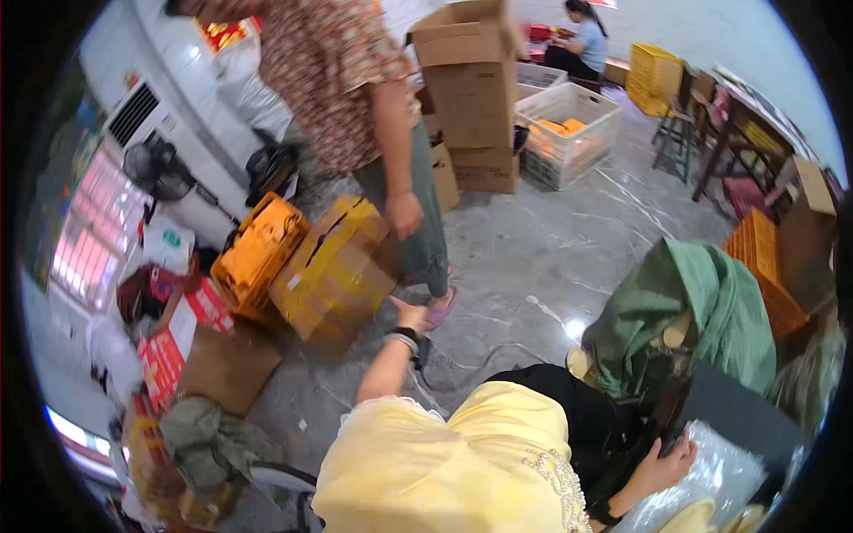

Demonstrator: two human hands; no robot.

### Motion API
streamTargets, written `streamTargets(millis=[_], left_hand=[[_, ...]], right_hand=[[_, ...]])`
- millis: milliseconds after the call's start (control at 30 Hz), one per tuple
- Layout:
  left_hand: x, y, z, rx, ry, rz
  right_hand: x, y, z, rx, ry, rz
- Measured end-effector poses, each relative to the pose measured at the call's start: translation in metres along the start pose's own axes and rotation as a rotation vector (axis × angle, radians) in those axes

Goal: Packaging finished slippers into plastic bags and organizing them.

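Note:
My left hand [410, 315], a dark band at its wrist, reaches forward over the floor with its fingers stretched out and holds nothing I can see. Just beyond it is a large taped cardboard box [333, 284], blurred, beside the legs of a standing person. At the lower right my right hand [662, 469] has its fingers apart. It is beside a clear plastic bag [724, 475] and the edge of a dark flat panel [745, 413]; whether the fingertips touch the plastic I cannot tell. Pale rounded pieces [693, 515] lie below that hand.
A standing person [333, 98] is close ahead. An orange crate [262, 249] and an open carton [231, 364] are at left. A green cloth sack [702, 302] stands right, near an orange basket [769, 271]. Farther back are tall cartons [471, 107], a white crate [569, 142] and a seated person [577, 49].

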State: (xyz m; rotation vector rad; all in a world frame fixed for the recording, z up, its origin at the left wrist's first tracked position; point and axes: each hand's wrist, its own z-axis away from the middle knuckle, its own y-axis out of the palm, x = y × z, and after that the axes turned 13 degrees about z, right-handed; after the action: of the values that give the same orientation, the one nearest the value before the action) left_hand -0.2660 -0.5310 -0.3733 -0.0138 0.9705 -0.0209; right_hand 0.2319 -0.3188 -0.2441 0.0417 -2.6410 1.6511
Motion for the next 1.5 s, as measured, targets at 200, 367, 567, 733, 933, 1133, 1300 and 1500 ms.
streamTargets(millis=[200, 367, 567, 733, 933, 1133, 1300, 1500], left_hand=[[-0.083, -0.186, -0.05, -0.28, 0.108, 0.034], [-0.104, -0.223, -0.045, -0.521, 0.104, 0.077], [-0.15, -0.261, 0.002, -0.648, 0.151, 0.019], [-0.165, -0.272, 0.008, -0.657, 0.139, 0.179], [-0.126, -0.279, 0.005, -0.615, 0.086, 0.144], [-0.112, -0.266, 0.005, -0.815, 0.051, 0.328], [-0.116, -0.311, 0.015, -1.143, -0.009, 0.347], [-0.127, -0.353, 0.015, -0.967, -0.544, -0.784]], right_hand=[[0.02, -0.022, 0.004, 0.005, -0.044, -0.048], [0.015, -0.032, -0.003, -0.069, -0.1, -0.167], [0.018, -0.034, 0.0, -0.069, -0.106, -0.141], [0.02, -0.034, -0.001, -0.11, -0.134, -0.15], [0.022, -0.034, -0.004, -0.073, -0.117, -0.164], [0.018, -0.032, -0.009, -0.052, -0.129, -0.127], [0.014, -0.025, -0.007, -0.044, -0.117, -0.15], [0.017, -0.029, -0.005, 0.004, -0.095, -0.134]])
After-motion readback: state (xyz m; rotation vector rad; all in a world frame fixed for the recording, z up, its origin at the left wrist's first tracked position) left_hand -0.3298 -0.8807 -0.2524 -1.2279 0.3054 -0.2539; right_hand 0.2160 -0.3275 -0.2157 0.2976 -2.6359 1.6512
